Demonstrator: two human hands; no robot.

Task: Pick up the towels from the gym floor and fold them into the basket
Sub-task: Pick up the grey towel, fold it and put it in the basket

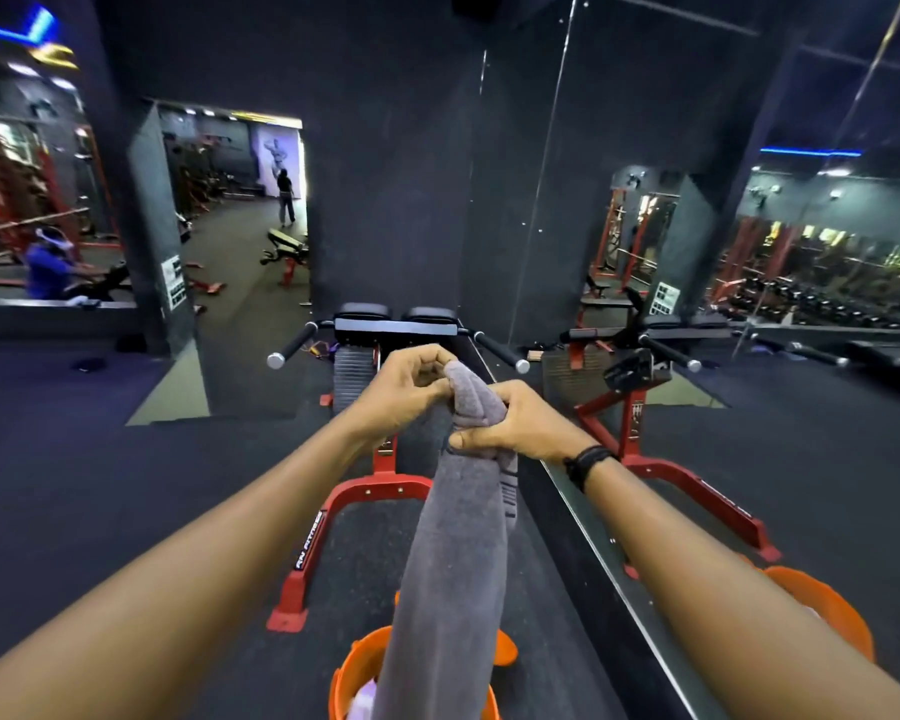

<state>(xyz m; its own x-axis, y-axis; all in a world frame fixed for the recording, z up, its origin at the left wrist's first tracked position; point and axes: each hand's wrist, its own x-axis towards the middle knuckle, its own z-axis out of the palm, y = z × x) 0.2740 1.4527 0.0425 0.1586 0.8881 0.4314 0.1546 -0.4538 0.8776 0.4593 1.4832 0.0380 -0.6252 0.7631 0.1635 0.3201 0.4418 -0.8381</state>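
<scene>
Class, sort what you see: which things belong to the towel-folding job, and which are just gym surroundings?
Job: grey towel, held up by left hand and right hand; orange basket below.
Surroundings: red exercise machine, wall mirror, black wristband.

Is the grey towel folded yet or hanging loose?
Hanging loose: the grey towel drapes in one long bunched strip from both hands, left hand and right hand, above the orange basket.

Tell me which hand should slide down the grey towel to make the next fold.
Probably the right hand: it grips the grey towel lower, nearer the hanging length over the orange basket. The left hand pinches the top end, so it can anchor.
</scene>
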